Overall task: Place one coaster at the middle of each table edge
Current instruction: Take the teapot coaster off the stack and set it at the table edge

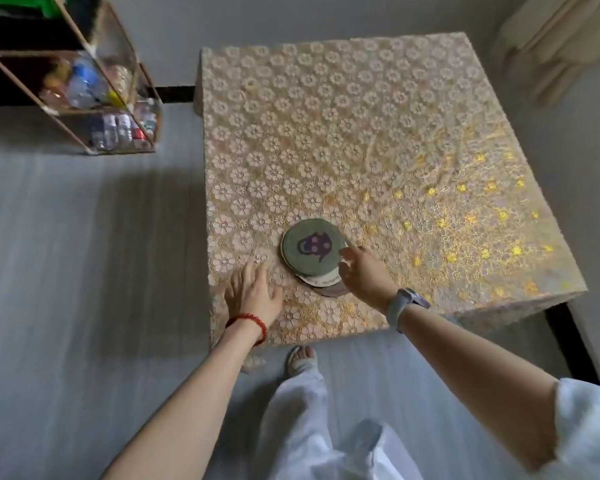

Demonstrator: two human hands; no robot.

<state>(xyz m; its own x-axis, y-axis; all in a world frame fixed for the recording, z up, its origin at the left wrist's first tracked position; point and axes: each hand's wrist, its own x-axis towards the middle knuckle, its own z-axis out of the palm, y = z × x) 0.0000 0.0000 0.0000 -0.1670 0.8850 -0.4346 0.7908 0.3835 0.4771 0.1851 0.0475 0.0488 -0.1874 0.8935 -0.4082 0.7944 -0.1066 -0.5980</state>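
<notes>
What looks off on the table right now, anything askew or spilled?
Only the coaster stack near the front edge: it is fanned out unevenly, lower coasters sticking out toward the person. The right hand touches its rim; the left hand rests flat on the tablecloth. Nothing spilled or damaged.

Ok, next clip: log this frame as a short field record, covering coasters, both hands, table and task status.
coasters: one stack, green one with purple motif on top, near the table's front-left corner
left hand: flat on the tablecloth, beside the stack
right hand: fingers at the stack's right edge, grip unclear
table: floral lace cloth
status: none placed at any edge yet
</notes>
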